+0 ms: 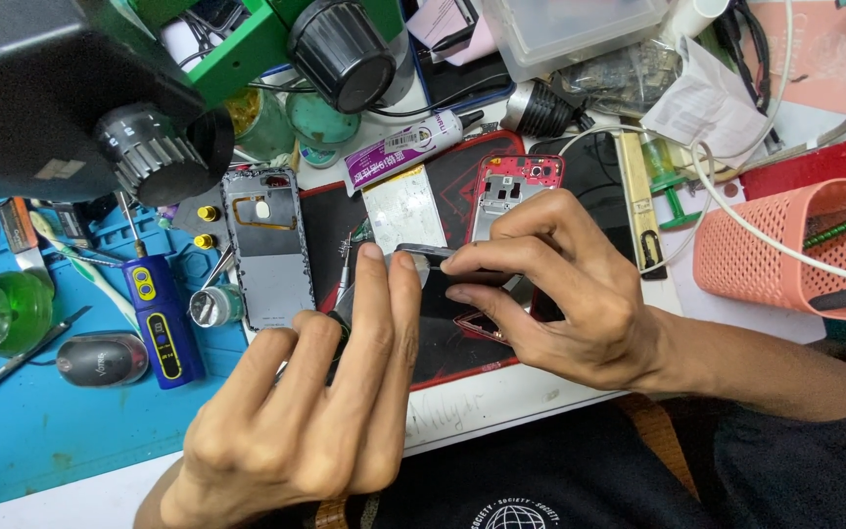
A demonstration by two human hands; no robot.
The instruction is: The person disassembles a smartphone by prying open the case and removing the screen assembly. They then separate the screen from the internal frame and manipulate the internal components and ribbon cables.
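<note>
Both hands pinching a thin dark metal strip (430, 252) over the black-and-red mat (462, 343): left hand (315, 411) on its left end, right hand (560, 294) on the other, red phone frame (516, 186) just behind.

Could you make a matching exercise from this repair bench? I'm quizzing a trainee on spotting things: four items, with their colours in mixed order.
Things:
1. electric screwdriver
2. perforated basket
3. phone frame above the right hand
4. liquid in the bottle at the far left

Colours:
A. green
B. red
C. blue and yellow
D. salmon pink

Pairs: 1-C, 2-D, 3-B, 4-A
</note>
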